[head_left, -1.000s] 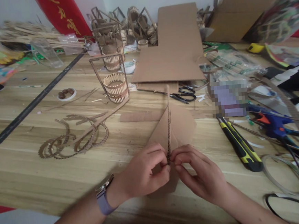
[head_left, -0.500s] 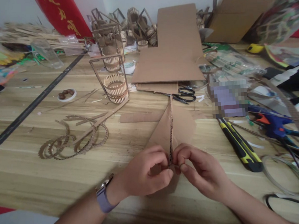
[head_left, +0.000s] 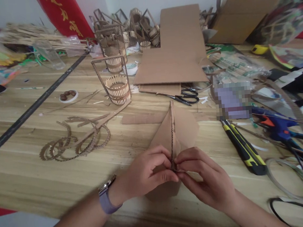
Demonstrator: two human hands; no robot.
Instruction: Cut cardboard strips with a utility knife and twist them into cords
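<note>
A piece of brown cardboard (head_left: pixel 157 135) lies in front of me, with a corrugated edge (head_left: pixel 172 133) running away from my hands. My left hand (head_left: pixel 155 167), wearing a watch (head_left: pixel 107 190), pinches the near end of this edge from the left. From the right, my right hand (head_left: pixel 205 175) pinches the same spot, its fingertips almost meeting those of the left. A thin layer of the cardboard seems to be between the right fingers; the exact contact is partly hidden by the fingertips.
Black scissors (head_left: pixel 187 97), a yellow-black utility knife (head_left: pixel 244 148) and a blue glue gun (head_left: pixel 275 124) lie ahead and right. Curled cardboard strips (head_left: pixel 75 142) lie left. A small basket (head_left: pixel 117 90) stands behind them, near larger cardboard sheets (head_left: pixel 173 62).
My right hand has turned slightly, its fingers now straighter and closer to the left fingertips. The cardboard's upright edge has shifted a little left at its far end.
</note>
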